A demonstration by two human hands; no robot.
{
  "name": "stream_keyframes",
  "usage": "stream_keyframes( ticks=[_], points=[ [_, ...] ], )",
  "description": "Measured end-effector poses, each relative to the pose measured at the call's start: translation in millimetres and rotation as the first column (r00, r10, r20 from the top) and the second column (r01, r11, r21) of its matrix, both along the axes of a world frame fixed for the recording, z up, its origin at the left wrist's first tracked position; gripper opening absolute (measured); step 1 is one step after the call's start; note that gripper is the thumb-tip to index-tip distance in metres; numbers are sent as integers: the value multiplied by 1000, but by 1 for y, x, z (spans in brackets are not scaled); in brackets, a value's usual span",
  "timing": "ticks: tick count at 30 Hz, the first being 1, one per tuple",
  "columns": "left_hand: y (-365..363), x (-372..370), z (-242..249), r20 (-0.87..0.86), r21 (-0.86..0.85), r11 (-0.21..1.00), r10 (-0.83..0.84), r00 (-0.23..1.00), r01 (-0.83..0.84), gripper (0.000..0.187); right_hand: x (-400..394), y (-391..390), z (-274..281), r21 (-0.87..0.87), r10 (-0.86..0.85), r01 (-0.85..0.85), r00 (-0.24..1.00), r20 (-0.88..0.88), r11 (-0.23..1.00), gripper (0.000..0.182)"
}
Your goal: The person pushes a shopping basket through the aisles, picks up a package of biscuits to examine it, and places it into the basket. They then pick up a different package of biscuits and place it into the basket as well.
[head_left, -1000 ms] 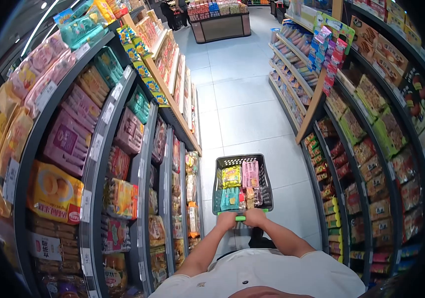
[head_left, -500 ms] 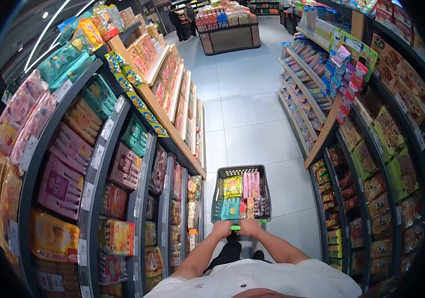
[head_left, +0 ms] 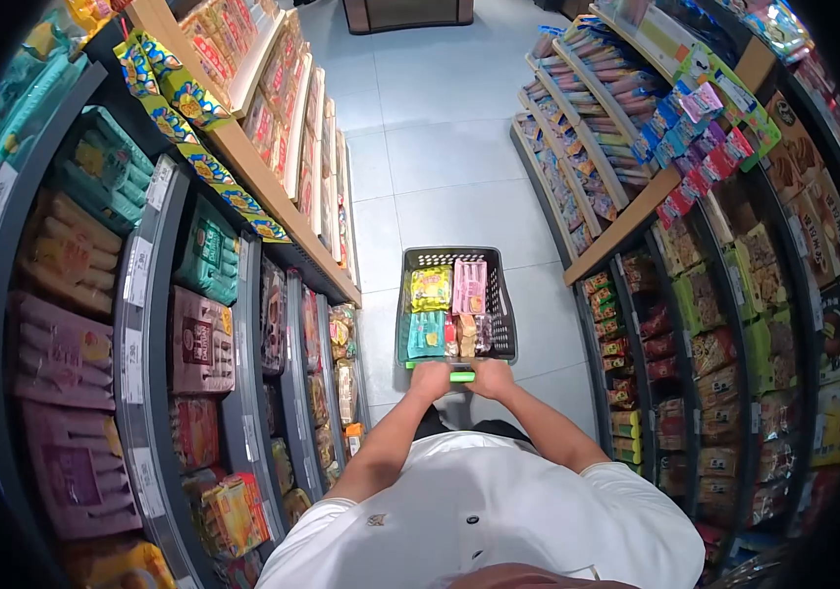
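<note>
"What has moved since the earlier frame?"

"Basket and hands sit higher in the view, the wood-edged shelf ends look closer, and the people far off have left it."

"What is nearest?"

"A white shirt, with both forearms reaching out from its sleeves."

"And the hands?"

"Left hand and right hand are closed round the green handle, a bit of it showing between them. I can't tell how the thumbs lie."

"Where is the basket?"

"Just beyond the handle, in the aisle. Black, with holes in its walls. Its near half holds a teal pack on the left and small packs on the right; its far half, a yellow pack on the left and a pink pack on the right."

"What flanks it?"

"Left shelves and right shelves, full of packaged food. Farther on, yellow-and-blue packets hang at the left wood edge, and blue, purple and pink packets by the right one."

"Beyond?"

"Pale floor tiles, then a dark display bin, cut off by the top edge."
</note>
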State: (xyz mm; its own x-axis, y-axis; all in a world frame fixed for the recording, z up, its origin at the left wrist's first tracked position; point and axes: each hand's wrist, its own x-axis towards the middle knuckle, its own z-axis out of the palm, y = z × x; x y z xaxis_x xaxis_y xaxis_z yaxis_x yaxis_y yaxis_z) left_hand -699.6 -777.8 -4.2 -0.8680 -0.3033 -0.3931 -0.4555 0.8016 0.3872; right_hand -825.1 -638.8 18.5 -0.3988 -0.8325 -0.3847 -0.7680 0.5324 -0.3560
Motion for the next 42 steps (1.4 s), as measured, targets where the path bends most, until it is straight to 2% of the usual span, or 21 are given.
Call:
stream_keyframes(
  ticks=[4, 7, 10, 18, 20, 25, 28, 31, 36, 42],
  points=[
    [-20, -19, -6, 24, -8, 1000, -16, 1000, 16, 22, -19, -19, -7, 76, -13, 16, 999, -49, 997, 32],
    [-42, -40, -4, 28, 14, 1000, -7, 1000, 7, 21, -46, -42, -5, 35, 55, -54, 998, -5, 998, 32],
    [-63, -67, -1, 28, -32, 999, -18, 999, 19, 21, -77, -66, -5, 113, 117, -124, 991, 71, 986, 32],
    [-136, -155, 2, 36, -22, 999, 24, 999, -23, 23, -164, -137, -14, 19, 97, -99, 993, 73, 995, 33],
    [-148, -179, 0, 52, -66, 997, 54, 997, -51, 15, -188, -151, -12, -14, 94, -93, 988, 121, 996, 33],
    [-170, -230, 6, 148, -90, 993, 95, 984, -82, 16, -249, -179, -13, -88, 212, -205, 973, 91, 975, 34],
    [-178, -252, 11, 183, -93, 988, 136, 974, -121, 18, -272, -193, -23, -165, 225, -210, 971, 80, 964, 28],
    [-185, -278, 14, 194, -85, 983, 174, 965, -160, 19, -304, -209, -23, -164, 282, -264, 955, 96, 950, 25],
    [-210, -306, 13, 191, -76, 981, 190, 963, -179, 24, -340, -247, -29, -24, 342, -342, 927, 155, 939, 28],
    [-256, -339, 2, 159, -49, 969, 247, 956, -243, 24, -381, -296, -24, -32, 368, -367, 922, 117, 930, 30]
  ],
)
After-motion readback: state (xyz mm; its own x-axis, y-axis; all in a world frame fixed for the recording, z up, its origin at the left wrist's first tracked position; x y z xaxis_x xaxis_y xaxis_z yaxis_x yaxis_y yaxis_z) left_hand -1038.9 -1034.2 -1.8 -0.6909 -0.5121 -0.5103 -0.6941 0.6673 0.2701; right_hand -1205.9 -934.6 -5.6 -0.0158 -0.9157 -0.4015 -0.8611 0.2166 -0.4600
